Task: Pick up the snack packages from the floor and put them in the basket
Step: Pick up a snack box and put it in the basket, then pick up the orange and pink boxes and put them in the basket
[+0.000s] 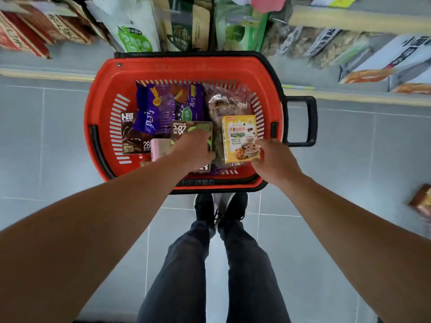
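Snack packages fill the red basket (102, 113) on the grey tiled floor (46, 148) in front of my black shoes (221, 210), below the stocked shelves (349, 54). My left hand (193, 150) lies over a brown-and-green box (186, 129) in the near middle of the basket; from this angle I cannot tell whether that grip is closed on it or merely resting. My right hand (272, 159) pinches the near right corner of a yellow cookie box (238, 134), held just above the basket's right side. Purple biscuit packs (168, 106) sit at the far left, a clear bag (228, 103) at the far right. One more package (422, 201) lies on the floor, well apart to the right.
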`<act>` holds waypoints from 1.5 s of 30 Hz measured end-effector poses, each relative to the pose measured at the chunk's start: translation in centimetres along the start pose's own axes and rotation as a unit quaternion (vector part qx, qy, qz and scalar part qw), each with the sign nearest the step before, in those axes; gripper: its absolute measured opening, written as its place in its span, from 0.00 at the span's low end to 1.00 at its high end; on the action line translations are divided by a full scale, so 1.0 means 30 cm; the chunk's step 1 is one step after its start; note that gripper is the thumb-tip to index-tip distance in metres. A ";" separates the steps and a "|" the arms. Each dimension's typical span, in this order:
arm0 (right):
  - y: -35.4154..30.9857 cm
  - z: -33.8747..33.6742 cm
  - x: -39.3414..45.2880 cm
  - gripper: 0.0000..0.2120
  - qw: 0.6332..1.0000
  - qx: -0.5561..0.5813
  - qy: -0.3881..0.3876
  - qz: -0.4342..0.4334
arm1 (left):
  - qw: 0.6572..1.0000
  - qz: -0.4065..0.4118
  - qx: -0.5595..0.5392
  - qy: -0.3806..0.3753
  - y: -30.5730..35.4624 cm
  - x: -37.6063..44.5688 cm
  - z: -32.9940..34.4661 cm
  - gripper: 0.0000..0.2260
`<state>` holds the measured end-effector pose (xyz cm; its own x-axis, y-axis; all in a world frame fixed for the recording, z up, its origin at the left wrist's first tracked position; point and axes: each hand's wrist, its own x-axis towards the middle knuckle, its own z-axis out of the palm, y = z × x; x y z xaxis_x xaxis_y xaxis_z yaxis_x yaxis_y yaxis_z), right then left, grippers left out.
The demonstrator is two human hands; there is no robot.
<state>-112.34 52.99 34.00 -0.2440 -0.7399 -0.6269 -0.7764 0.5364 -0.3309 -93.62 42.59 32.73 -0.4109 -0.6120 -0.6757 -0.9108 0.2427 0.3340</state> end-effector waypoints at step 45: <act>2.148 -1.046 -1.018 0.26 0.782 0.320 0.248 0.474 | 0.857 0.420 0.265 -0.139 2.964 -0.048 0.655 0.27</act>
<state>-173.15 97.39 53.96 -0.8517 0.1332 -0.5068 0.3022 0.9149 -0.2676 -174.80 79.84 50.50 -0.8570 0.1320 -0.4981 -0.1487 0.8622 0.4843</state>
